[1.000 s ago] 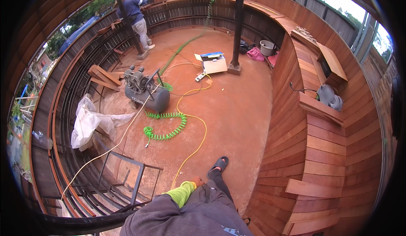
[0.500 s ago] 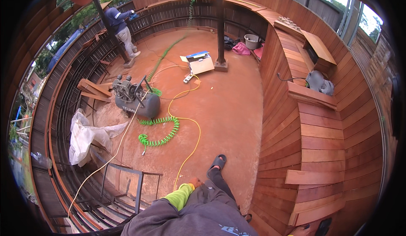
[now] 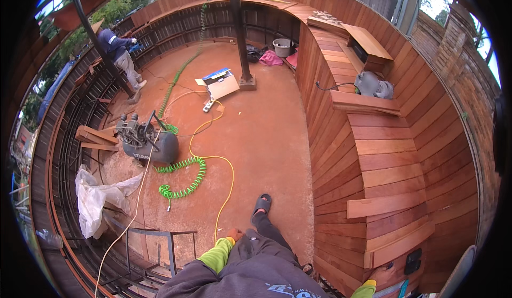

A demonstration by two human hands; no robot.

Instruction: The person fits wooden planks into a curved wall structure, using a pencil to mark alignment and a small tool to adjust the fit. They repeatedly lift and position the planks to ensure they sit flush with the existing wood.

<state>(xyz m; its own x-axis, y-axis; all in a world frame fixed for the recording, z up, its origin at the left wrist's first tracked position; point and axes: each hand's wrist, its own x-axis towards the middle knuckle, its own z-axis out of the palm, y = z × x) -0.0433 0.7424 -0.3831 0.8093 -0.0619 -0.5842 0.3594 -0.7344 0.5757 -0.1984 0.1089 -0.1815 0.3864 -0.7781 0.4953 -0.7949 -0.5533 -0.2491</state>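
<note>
plank bench (image 3: pixel 388 162) curves along my head view's right. i see the left hand (image 3: pixel 234 234) at the knee (image 3: pixel 250 247), the right hand (image 3: pixel 382 274) near a black object (image 3: pixel 413 261) at the bench's near end; whether their fingers are apart i cannot tell.

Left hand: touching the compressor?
No, floor shows between the left hand and the compressor.

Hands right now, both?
Left hand: at dark trousers; open or closed can't be told.
Right hand: near wooden bench; grip can't be told.
</note>
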